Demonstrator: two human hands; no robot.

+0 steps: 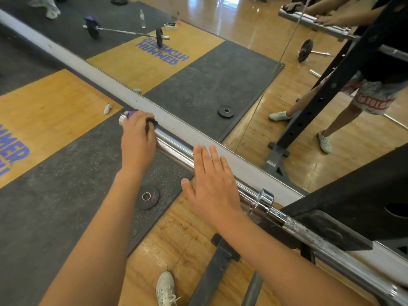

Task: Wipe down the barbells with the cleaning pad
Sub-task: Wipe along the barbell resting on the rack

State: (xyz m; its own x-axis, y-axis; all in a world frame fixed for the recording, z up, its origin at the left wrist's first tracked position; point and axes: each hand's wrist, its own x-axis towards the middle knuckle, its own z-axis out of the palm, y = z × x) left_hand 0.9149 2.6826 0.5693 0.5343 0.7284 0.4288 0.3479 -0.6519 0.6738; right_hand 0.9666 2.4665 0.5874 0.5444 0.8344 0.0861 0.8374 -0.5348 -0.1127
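Gym corner: mirror wall, mixed floor.
Mirror [242,85] along the far side above a white ledge [88,65], with a thin seam running down the glass. Black speckled rubber mat [55,195] at left with an inset wood panel [44,111] lettered in blue; glossy wood floor [176,228] at right. Small black plate [147,196] flat on the mat, near its edge. Black rack [353,195] at right, base bar [212,272] on the wood floor. Bright glare [229,1] on the reflected floor at top.
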